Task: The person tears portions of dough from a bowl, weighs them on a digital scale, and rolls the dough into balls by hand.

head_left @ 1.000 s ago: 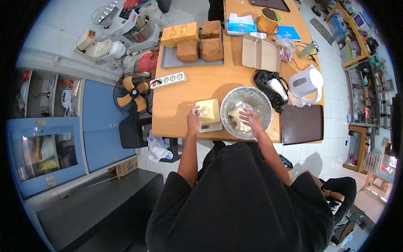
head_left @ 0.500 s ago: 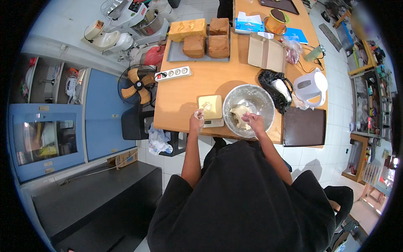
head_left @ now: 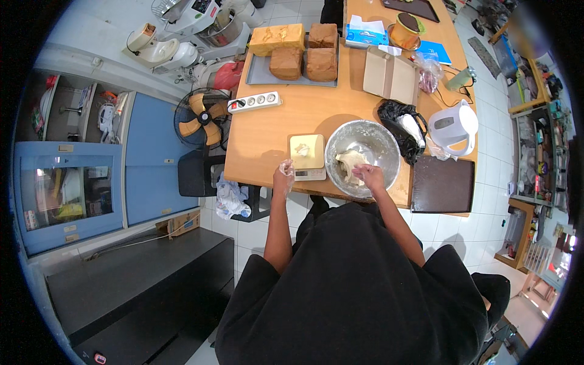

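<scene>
A metal mixing bowl [head_left: 380, 141] stands near the front edge of the wooden table [head_left: 274, 131], with pale dough [head_left: 351, 162] inside it. My right hand [head_left: 367, 177], in a thin clear glove, reaches into the bowl and grips the dough. Left of the bowl sits a small kitchen scale [head_left: 308, 156] with a small piece of dough on its cream plate. My left hand [head_left: 283, 178], also gloved, rests at the table's edge just left of the scale, fingers loosely curled and holding nothing that I can see.
At the back stands a grey tray [head_left: 260, 72] with three brown loaves and a yellow one. A white power strip [head_left: 254, 101], an open cardboard box [head_left: 390, 74], a black bag [head_left: 398, 121], a white kettle [head_left: 454, 127] and a dark board [head_left: 442, 184] also lie on the table. A fan [head_left: 196, 118] stands left.
My left hand has drawn back from the scale's plate to the table edge. My right hand stays in the bowl on the dough.
</scene>
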Motion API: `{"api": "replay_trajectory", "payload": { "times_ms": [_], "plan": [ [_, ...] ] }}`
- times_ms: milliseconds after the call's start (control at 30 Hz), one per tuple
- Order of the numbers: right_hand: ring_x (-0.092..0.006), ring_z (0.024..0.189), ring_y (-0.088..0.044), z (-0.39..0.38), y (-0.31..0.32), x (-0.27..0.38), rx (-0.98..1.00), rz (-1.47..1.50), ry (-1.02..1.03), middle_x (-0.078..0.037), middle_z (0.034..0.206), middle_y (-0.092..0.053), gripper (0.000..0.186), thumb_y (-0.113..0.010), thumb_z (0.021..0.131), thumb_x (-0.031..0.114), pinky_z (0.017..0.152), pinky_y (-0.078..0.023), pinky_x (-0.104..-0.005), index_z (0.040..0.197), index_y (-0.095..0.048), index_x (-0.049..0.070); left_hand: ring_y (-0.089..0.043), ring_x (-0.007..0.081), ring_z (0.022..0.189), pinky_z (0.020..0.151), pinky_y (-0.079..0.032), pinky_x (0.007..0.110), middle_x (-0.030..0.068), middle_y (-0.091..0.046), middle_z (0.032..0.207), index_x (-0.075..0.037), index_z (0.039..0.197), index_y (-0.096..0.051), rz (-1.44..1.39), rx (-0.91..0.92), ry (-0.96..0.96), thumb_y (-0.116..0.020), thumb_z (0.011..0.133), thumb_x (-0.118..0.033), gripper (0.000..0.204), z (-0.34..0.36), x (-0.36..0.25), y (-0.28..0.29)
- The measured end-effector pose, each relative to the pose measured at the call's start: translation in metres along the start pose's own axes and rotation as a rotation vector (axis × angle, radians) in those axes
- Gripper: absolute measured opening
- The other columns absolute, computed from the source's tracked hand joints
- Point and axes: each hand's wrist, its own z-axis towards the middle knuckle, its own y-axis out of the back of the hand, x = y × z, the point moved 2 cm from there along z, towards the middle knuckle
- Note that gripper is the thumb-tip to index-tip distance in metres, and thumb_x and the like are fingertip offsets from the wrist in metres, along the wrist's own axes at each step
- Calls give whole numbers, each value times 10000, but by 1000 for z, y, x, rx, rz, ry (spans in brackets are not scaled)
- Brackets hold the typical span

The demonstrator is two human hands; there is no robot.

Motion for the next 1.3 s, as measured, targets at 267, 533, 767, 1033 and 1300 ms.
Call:
{"api": "replay_trajectory", "payload": {
  "times_ms": [267,533,767,1033,1300],
  "plan": [
    [-256,970,-670,12,5,-19,64,-277,37,-243,1089,-643,309,-428,948,-2,868,-538,-296,1207,-522,-142,-629,191,900,829,-495,307,122,-668,987,4,1133,-614,56,44,45,-541,912,-95,253,-7,-26,-1],
    [-248,955,-671,11,-1,-16,35,-456,164,-205,1063,-661,338,-406,917,-37,842,-535,-294,1219,-543,-103,-600,145,825,776,-485,275,82,-653,925,-1,1123,-619,14,24,95,-541,921,-101,239,-4,-23,2],
    [-225,775,-705,2,-1,-4,-28,-111,-13,-196,872,-697,263,-542,915,90,665,-572,-289,1075,-618,-105,-602,131,805,717,-508,266,63,-642,934,-17,1137,-616,31,65,81,-556,916,-90,240,4,-8,-3],
    [-206,585,-679,-3,-8,13,-61,-158,10,-175,742,-686,283,-588,922,165,545,-556,-294,887,-654,-108,-611,157,833,740,-512,291,80,-652,956,-7,1131,-619,56,34,32,-557,915,-98,243,7,-14,1],
    [-174,667,-692,6,-2,-11,-66,-259,185,-160,817,-707,261,-581,933,172,612,-550,-275,957,-659,-76,-649,224,833,747,-513,330,153,-673,940,-14,1096,-637,152,68,-56,-569,865,-50,244,9,-60,-18]
  ]
}}
